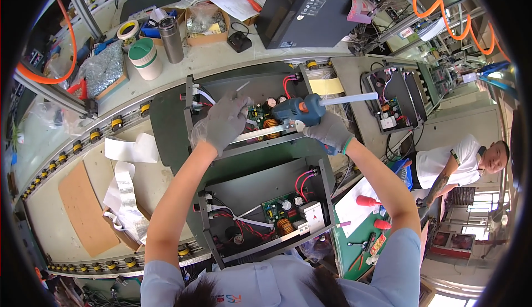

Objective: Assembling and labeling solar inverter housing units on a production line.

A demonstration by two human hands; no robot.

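Observation:
My right hand (331,132), in a grey glove, is wrapped round the handle of a blue power drill (293,110). The drill lies level over the far dark metal case (266,147), its front toward my left hand. My left hand (224,121), also gloved, is over the left part of that case with fingers bent together; what they pinch is hidden. Between the hands are a circuit board (256,112) with a copper coil and a silver metal strip (260,133). A white strip (352,98) runs rightward from the drill's back end.
Nearer me sits a second open case (244,185) with wires and a board. A third case (396,99) stands at right. Roller tracks (95,136) curve along the left. A computer tower (302,16), cup (145,59) and steel flask (170,40) stand behind. A person (451,165) is at right.

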